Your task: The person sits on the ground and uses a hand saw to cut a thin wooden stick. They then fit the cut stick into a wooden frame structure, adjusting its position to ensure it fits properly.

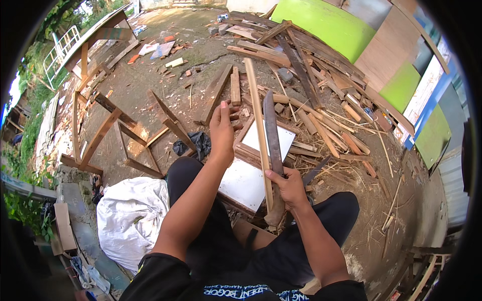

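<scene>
Your right hand (pixel 288 188) grips the machete (pixel 273 145) + long wood strip (pixel 258 125), both pointing away; left hand (pixel 222 128) open, empty, just left of strip.

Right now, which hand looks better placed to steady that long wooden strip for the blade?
Probably the left hand: it is open and empty near the wooden strip, while the right hand already grips the machete.

Left hand (pixel 222 131) open, right hand (pixel 288 188) clenched
</scene>
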{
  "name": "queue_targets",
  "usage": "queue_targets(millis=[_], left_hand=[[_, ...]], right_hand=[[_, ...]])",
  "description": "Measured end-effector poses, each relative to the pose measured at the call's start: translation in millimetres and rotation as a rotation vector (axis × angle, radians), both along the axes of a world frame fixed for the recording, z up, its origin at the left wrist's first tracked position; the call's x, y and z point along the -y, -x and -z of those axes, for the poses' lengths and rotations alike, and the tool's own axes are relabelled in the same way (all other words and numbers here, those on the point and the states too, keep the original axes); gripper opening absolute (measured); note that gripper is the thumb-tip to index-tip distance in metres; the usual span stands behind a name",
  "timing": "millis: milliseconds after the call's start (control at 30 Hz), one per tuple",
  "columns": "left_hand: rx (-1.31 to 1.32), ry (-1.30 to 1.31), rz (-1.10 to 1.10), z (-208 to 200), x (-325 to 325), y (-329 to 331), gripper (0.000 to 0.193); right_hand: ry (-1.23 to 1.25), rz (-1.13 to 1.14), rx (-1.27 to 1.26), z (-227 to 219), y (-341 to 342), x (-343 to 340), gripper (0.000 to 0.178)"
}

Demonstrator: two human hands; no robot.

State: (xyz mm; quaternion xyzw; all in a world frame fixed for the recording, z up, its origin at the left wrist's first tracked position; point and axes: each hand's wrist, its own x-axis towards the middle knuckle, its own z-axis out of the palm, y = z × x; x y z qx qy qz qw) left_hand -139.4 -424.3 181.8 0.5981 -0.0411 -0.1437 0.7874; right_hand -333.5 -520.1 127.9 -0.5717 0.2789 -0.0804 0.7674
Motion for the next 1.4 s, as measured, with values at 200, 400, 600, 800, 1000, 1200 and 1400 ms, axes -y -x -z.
queue_targets(millis=[200, 400, 600, 800, 1000, 1200, 1400], left_hand=[[0.216, -0.297, 0.596, -6, -23, 22, 0.058], [0.398, -0.508, 0.838, -4, -29, 42, 0.038], [0.335, -0.12, 0.552, -8, -32, 60, 0.03], [0.971, -0.047, 0.287, -6, -42, 61, 0.039], [0.991, 0.463, -0.092, -63, -50, 66, 0.057], [0.781, 0.602, -0.177, -173, -114, 73, 0.055], [0.837, 0.652, -0.028, -203, -172, 73, 0.059]], right_hand=[[-0.201, 0.508, 0.2, -16, -10, 39, 0.013], [-0.302, 0.74, 0.369, -24, -10, 60, 0.017], [-0.447, 0.689, 0.398, -31, -13, 51, 0.02], [-0.644, 0.474, 0.368, -29, -14, 26, 0.021], [-0.418, -0.022, 0.18, -50, 2, -1, 0.026], [-0.059, -0.328, -0.108, -44, 45, 15, 0.032], [0.071, -0.354, -0.367, -30, 92, 28, 0.028]])
